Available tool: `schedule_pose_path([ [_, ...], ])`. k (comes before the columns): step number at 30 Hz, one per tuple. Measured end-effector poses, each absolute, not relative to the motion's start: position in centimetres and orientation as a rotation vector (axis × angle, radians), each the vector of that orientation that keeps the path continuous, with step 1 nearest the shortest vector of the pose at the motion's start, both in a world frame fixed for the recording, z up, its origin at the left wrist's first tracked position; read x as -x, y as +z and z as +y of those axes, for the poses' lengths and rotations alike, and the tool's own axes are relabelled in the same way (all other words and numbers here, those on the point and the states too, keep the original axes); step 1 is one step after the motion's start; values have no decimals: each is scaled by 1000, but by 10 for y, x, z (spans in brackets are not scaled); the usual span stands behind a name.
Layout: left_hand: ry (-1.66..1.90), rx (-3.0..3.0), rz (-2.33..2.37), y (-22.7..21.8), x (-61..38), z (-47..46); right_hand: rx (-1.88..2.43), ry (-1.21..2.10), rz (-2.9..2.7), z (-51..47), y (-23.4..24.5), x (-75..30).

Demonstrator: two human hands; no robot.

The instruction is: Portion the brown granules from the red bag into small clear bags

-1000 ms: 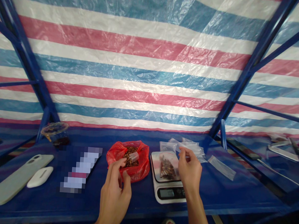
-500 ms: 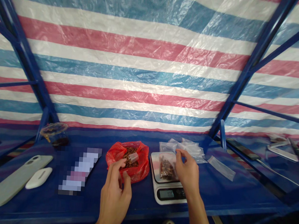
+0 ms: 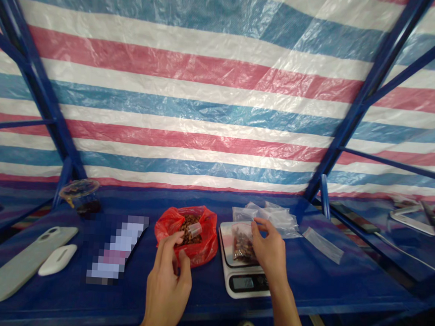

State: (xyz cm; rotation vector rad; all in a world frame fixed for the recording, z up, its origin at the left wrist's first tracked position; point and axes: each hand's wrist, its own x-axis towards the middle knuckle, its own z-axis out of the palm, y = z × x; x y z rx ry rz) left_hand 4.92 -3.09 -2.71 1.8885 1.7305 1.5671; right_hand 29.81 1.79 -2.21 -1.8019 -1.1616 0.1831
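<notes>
A small clear plastic bag (image 3: 243, 245) of brown dried pieces lies on the white kitchen scale (image 3: 226, 278), whose lit display is too blurred to read surely. My right hand (image 3: 270, 250) is closed at the bag's upper right edge, thumb and forefinger pinching it. To the left is a red plastic bag (image 3: 207, 249), open at the top, holding brown bits (image 3: 190, 219) with a small clear plastic scoop or cup (image 3: 195, 229) on them. My left hand (image 3: 169, 274) hovers at its near side, fingers curved and apart, holding nothing.
Several flat clear bags (image 3: 286, 221) lie behind the scale, another bag (image 3: 323, 245) to the right. On the left are a pixelated phone (image 3: 118, 250), a pale phone (image 3: 20, 268), a white earbud case (image 3: 57, 260) and a plastic cup (image 3: 83, 198). Blue posts flank the blue table.
My right hand has shifted slightly left, closer over the bag on the scale. The left hand and the red bag have hardly moved.
</notes>
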Motion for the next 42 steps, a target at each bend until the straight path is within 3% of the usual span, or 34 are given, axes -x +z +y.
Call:
schedule_pose_path([
  [15, 1589, -1867, 1686, -31, -49, -29, 1800, 223, -1143, 18, -19, -293],
  [24, 1621, -1767, 1410, -21, -64, -25, 1090, 695, -1109, 8, 10, -256],
  [30, 1541, -1549, 1355, -19, -64, -18, 869, 867, -1087, 0, 2, -198],
  [42, 1618, -1480, 1311, -5, -51, -20, 868, 765, -1205, -4, -6, -172],
])
